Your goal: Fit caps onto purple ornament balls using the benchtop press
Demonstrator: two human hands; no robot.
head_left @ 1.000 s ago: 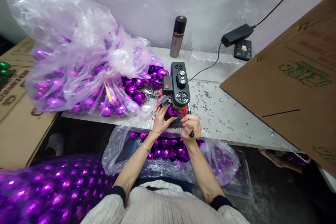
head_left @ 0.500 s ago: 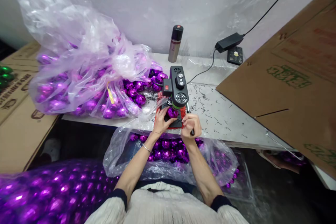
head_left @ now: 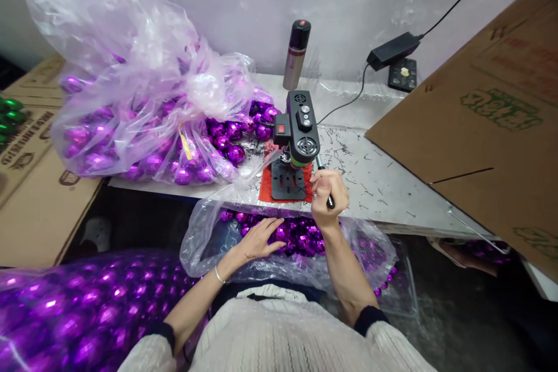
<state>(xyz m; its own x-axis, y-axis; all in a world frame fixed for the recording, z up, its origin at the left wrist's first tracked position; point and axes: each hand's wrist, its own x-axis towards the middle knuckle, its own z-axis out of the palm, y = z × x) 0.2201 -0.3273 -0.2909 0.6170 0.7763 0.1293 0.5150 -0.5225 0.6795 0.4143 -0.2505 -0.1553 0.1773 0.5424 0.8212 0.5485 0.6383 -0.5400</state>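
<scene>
1. Pale worktop point(head_left: 375, 192) carries a black machine point(head_left: 300, 128) on a red mat point(head_left: 265, 185).
2. Right hand point(head_left: 330, 193): grip closed around the machine's lever point(head_left: 330, 203).
3. Left hand point(head_left: 261, 238): grip open, thumb apart, over purple balls point(head_left: 303, 238) in a clear bag point(head_left: 194, 247) at the worktop's near edge.

This is a workshop — a bench machine point(head_left: 304, 125), bagged purple balls point(head_left: 98, 161), printed cartons point(head_left: 444, 139) show it.
</scene>
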